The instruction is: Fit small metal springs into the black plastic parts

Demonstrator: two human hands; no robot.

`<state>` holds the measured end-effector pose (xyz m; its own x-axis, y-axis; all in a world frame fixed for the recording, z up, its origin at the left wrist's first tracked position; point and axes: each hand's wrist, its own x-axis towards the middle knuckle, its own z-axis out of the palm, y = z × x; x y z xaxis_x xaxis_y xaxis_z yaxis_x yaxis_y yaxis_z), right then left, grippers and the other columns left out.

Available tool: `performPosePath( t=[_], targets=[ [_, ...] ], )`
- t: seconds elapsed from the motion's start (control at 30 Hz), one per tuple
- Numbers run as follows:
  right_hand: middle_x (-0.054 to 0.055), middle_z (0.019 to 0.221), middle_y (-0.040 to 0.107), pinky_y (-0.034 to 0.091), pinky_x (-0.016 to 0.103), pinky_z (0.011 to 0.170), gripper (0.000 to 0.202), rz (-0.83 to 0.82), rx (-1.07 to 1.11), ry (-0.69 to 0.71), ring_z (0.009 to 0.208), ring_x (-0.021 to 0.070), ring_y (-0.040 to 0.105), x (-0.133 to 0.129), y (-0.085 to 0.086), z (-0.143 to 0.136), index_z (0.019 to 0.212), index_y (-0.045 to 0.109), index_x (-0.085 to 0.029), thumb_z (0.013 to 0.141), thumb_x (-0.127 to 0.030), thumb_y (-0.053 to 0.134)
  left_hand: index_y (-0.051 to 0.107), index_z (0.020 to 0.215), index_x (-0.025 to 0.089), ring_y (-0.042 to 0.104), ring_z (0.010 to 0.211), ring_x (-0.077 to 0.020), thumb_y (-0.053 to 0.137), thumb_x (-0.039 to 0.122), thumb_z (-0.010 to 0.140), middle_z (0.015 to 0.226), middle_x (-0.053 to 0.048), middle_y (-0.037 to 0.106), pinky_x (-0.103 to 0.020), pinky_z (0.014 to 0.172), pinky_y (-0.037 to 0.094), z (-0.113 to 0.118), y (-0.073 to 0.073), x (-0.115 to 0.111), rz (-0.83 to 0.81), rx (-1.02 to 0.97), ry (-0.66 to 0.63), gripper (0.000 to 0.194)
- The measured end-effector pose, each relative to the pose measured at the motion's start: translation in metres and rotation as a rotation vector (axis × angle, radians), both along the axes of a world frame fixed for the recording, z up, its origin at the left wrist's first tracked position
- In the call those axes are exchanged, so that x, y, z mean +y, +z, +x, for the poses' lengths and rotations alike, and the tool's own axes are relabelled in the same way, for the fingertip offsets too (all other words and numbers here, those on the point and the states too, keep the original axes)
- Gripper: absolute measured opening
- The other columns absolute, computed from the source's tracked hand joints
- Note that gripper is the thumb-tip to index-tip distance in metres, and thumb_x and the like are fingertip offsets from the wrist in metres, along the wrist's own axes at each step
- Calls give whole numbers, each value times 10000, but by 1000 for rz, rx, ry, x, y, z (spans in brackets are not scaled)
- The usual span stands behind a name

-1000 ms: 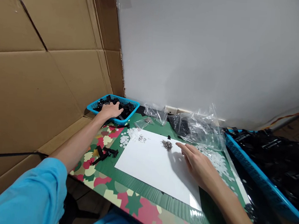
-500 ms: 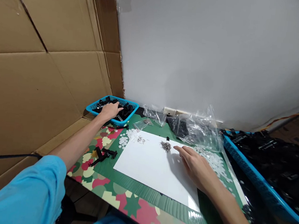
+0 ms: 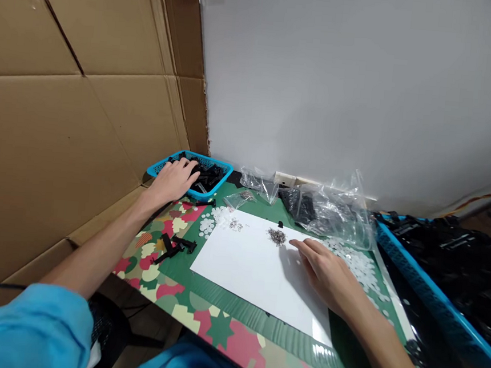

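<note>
My left hand (image 3: 174, 179) lies over the near left side of a blue plastic basket (image 3: 228, 174) filled with black plastic parts (image 3: 210, 178). Its fingers are spread, and I see nothing gripped in them. My right hand (image 3: 323, 266) hovers above a white sheet (image 3: 238, 269), index finger stretched out towards a heap of tiny metal pieces (image 3: 276, 236) just left of the fingertip. Its fingers look apart, though the undersides are hidden. A smaller scatter of metal pieces (image 3: 236, 224) rests at the sheet's upper left.
Loose black parts (image 3: 175, 249) lie left of the sheet. White discs (image 3: 208, 222) are scattered on both sides. Clear plastic bags (image 3: 325, 208) line the wall. A large blue basket (image 3: 425, 285) of black items stands right; cardboard (image 3: 105, 120) walls the left.
My left hand has drawn back a little towards the basket's left edge, and its fingers have spread. My right hand has stayed beside the metal heap. The view has shifted slightly.
</note>
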<state>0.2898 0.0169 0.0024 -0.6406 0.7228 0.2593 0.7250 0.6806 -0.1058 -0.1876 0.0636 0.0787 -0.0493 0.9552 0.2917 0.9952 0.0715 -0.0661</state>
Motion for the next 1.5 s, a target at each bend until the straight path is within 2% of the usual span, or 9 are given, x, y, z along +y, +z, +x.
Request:
performPosePath(
  t=[0.1, 0.2, 0.37, 0.6, 0.8, 0.93, 1.03, 1.3, 1.5],
  targets=[
    [132, 1245, 717, 555, 342, 736, 477, -2, -3, -6, 980, 259, 739, 2, -2, 0, 1442, 613, -237, 1048, -110, 375, 591, 1445, 245, 576, 1333, -310, 344, 467, 1129, 1417, -115, 614, -453, 1167, 420, 21, -10, -61, 57, -188, -282, 458],
    [141, 1238, 716, 554, 350, 715, 468, -16, -16, -8, 961, 269, 740, 3, -1, 0, 1432, 629, -220, 1054, -127, 369, 631, 1368, 282, 578, 1317, -293, 488, 494, 1086, 1400, -92, 608, -419, 1140, 461, 34, -24, -115, -105, -292, -484, 381],
    [148, 1244, 715, 538, 342, 676, 454, -24, -6, -3, 950, 273, 740, 3, 2, -1, 1429, 636, -219, 1079, -170, 352, 635, 1332, 310, 580, 1294, -325, 662, 534, 994, 1386, -92, 599, -453, 1093, 495, 32, -50, -148, -175, -314, -470, 407],
    [141, 1196, 729, 539, 343, 665, 428, -12, 12, -12, 914, 265, 741, 4, 2, 2, 1388, 662, -221, 1086, -200, 359, 621, 1125, 260, 620, 1117, -294, 532, 467, 1060, 1171, -88, 658, -447, 1002, 491, 13, -78, -137, -85, -287, -376, 234],
    [141, 1213, 731, 560, 342, 682, 419, -5, 13, -7, 932, 265, 748, 2, 5, 1, 1353, 686, -232, 1083, -206, 367, 640, 1130, 242, 630, 1084, -333, 520, 506, 1034, 1128, -115, 693, -477, 972, 458, -48, -83, -114, 7, -141, -22, 305],
    [148, 1214, 736, 576, 351, 702, 409, -18, 26, -10, 926, 267, 755, 3, 6, 1, 1330, 700, -225, 1080, -207, 376, 635, 1228, 244, 631, 1127, -369, 514, 453, 1024, 1175, -145, 697, -510, 993, 428, -75, -80, -107, 43, -24, 85, 316],
    [141, 1224, 736, 573, 344, 709, 400, -37, 21, -25, 934, 262, 758, 4, 5, 1, 1332, 692, -232, 1089, -211, 375, 636, 1282, 257, 612, 1204, -376, 488, 417, 1038, 1245, -150, 684, -510, 1017, 417, -67, -75, -100, 97, -22, 64, 327],
    [117, 1243, 737, 571, 327, 720, 385, -72, 16, -46, 932, 250, 764, 4, 6, 2, 1323, 694, -255, 1098, -223, 383, 687, 1253, 252, 638, 1163, -323, 470, 410, 1085, 1210, -120, 713, -454, 987, 424, 8, -77, -57, 26, -146, -153, 317],
    [122, 1247, 728, 575, 348, 733, 384, -73, -4, -48, 954, 262, 760, 3, 6, 6, 1339, 678, -247, 1113, -239, 367, 719, 1091, 252, 663, 1071, -306, 472, 371, 1090, 1144, -101, 732, -451, 936, 417, 14, -82, -53, 53, -162, -121, 274]
  ],
)
